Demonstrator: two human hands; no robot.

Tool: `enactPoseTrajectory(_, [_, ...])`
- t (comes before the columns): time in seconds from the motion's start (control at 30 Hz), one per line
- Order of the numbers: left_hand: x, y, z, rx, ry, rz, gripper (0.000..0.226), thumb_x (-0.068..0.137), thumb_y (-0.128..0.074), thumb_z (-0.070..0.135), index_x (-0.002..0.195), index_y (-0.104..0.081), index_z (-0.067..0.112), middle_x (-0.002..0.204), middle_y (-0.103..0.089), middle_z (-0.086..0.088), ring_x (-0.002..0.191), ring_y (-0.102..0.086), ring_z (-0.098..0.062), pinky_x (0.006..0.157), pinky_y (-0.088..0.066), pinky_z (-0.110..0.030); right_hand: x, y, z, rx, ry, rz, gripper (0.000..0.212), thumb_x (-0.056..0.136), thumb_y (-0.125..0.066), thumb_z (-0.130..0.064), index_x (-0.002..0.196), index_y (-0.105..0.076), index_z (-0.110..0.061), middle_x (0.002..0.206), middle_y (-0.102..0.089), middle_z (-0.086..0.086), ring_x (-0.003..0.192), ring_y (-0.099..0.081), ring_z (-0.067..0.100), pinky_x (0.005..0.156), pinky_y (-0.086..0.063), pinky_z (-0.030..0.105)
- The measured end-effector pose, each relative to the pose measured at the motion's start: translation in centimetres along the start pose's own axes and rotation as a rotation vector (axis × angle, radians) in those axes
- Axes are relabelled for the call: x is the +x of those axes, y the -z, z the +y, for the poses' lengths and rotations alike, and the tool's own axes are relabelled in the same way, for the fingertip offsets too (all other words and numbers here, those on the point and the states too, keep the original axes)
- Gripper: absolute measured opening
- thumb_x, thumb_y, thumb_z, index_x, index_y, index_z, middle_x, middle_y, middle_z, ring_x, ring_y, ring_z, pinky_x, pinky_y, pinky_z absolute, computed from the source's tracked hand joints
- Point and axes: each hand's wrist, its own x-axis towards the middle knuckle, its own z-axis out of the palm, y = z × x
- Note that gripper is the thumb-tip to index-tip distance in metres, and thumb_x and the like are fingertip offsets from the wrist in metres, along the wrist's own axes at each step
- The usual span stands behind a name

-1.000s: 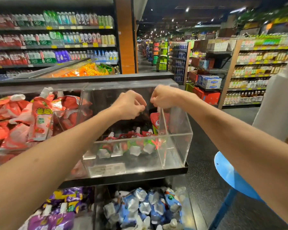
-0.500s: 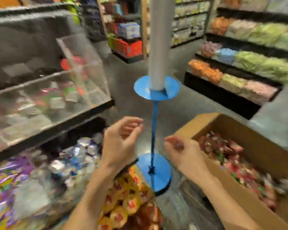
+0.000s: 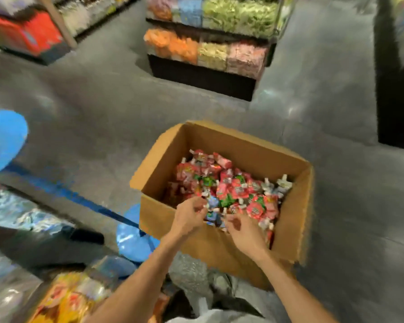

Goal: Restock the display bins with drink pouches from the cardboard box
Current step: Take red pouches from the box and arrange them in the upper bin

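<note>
To the left of the cardboard box (image 3: 243, 148), two display bins (image 3: 21, 213) sit low, one with shiny silver packs and one nearer with yellow packs (image 3: 65, 297). Just left of the box stands a blue stand (image 3: 131, 234), between the box and the bins.

Over the near wall of the box, the left hand (image 3: 188, 217) dips in with its fingers curled down onto the drink pouches (image 3: 233, 190). The right hand (image 3: 244, 231) is beside it, a bit closer to the near wall, with its fingers curled too. The picture is blurry, so I cannot tell if either hand has got hold of a pouch yet.

The pouches are inside the box, mostly red ones with white caps. The heap looks big, so I think a lot of the job is left. This looks like the start of one more grab.

The near wall stands up in front of the wrists, so the hands need to lift up before they swing left. The blue stand is in the way on that side and could get bumped. Behind the box and to its right the grey floor (image 3: 336, 206) is wide. A dark shelf (image 3: 397, 101) stands well apart on the right.
</note>
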Motion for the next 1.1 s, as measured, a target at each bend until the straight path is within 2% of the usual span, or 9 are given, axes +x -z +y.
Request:
enactPoseTrajectory(0.17, [5.4,-0.5,-1.5,-0.033,0.218,0.003,0.033,0.088,-0.070,0.019,0.120,-0.067,0.012,0.108,-0.072,-0.008,0.103,-0.065,-0.021,0.079,-0.039,-0.021,5.0,-0.5,-0.3,0.004,-0.054,-0.111,0.015,0.100,-0.054,-0.021,0.105,-0.067,-0.014,0.098,-0.066,0.004,0.096,-0.063,0.026,0.078,-0.047,0.034])
enactPoseTrajectory(0.4, [14.9,0.2,-7.2,-0.044,0.517,0.034,0.073,0.084,-0.073,0.031,0.146,-0.042,0.008,0.138,-0.055,-0.014,0.127,-0.052,-0.031,0.102,-0.043,-0.037,13.9,-4.9,-3.1,-0.078,-0.155,-0.356,0.024,0.100,-0.055,-0.030,0.119,-0.060,-0.017,0.108,-0.067,0.005,0.087,-0.065,0.023,0.079,-0.054,0.036])
enactPoseTrajectory(0.57, [19.0,0.3,-12.6,0.129,0.718,-0.295,0.054,0.088,-0.070,0.025,0.134,-0.052,0.002,0.135,-0.058,-0.014,0.123,-0.056,-0.032,0.098,-0.047,-0.036,19.8,-9.3,-4.2,-0.088,-0.217,-0.451,0.028,0.097,-0.056,-0.023,0.123,-0.058,-0.015,0.109,-0.063,0.006,0.097,-0.061,0.025,0.090,-0.051,0.041])
enactPoseTrajectory(0.67, [19.8,0.2,-13.8,0.154,0.827,-0.544,0.064,0.090,-0.070,0.041,0.138,-0.051,0.003,0.143,-0.053,-0.011,0.132,-0.049,-0.029,0.105,-0.040,-0.035,22.5,-11.6,-4.1,-0.122,-0.216,-0.450,0.048,0.096,-0.057,-0.017,0.142,-0.043,-0.019,0.133,-0.053,0.005,0.107,-0.060,0.028,0.087,-0.050,0.039])
enactPoseTrajectory(0.73, [20.4,-0.5,-14.3,0.106,0.890,-0.655,0.087,0.088,-0.069,0.051,0.152,-0.032,0.004,0.158,-0.034,-0.013,0.145,-0.033,-0.029,0.115,-0.028,-0.038,24.0,-12.6,-3.8,-0.154,-0.208,-0.431,0.065,0.094,-0.061,-0.013,0.150,-0.030,-0.024,0.152,-0.038,0.003,0.126,-0.052,0.029,0.096,-0.049,0.044])
enactPoseTrajectory(0.83, [21.1,-1.2,-13.5,0.044,0.871,-0.650,0.106,0.088,-0.068,0.051,0.157,-0.003,0.003,0.166,-0.007,-0.015,0.152,-0.011,-0.031,0.120,-0.014,-0.040,25.5,-13.5,-3.0,-0.218,-0.206,-0.459,0.093,0.091,-0.065,-0.006,0.158,-0.005,-0.030,0.166,-0.004,-0.006,0.150,-0.019,0.028,0.114,-0.034,0.051])
enactPoseTrajectory(0.93, [21.3,-3.0,-14.1,0.339,0.771,-0.463,0.125,0.073,-0.078,0.063,0.157,-0.002,0.010,0.159,-0.019,-0.013,0.147,-0.022,-0.032,0.118,-0.023,-0.044,26.5,-14.4,-2.3,-0.335,-0.193,-0.510,0.104,0.089,-0.069,-0.010,0.159,0.006,-0.027,0.167,0.005,-0.004,0.153,-0.006,0.028,0.119,-0.026,0.051])
enactPoseTrajectory(1.0, [20.6,-4.6,-15.1,0.253,0.764,-0.553,0.105,0.069,-0.081,0.060,0.150,-0.031,0.015,0.146,-0.038,0.001,0.136,-0.041,-0.028,0.112,-0.036,-0.042,27.0,-15.2,-1.8,-0.374,-0.202,-0.526,0.105,0.086,-0.074,-0.016,0.158,0.003,-0.020,0.166,-0.007,0.005,0.152,-0.009,0.029,0.117,-0.029,0.052])
enactPoseTrajectory(1.1, [20.4,-5.6,-16.0,0.227,0.727,-0.700,0.064,0.088,-0.071,0.041,0.139,-0.050,0.010,0.141,-0.054,-0.011,0.126,-0.054,-0.030,0.101,-0.046,-0.038,27.3,-16.2,-1.2,-0.388,-0.238,-0.563,0.092,0.083,-0.076,-0.030,0.152,-0.016,-0.013,0.158,-0.027,0.010,0.146,-0.025,0.032,0.112,-0.036,0.048])
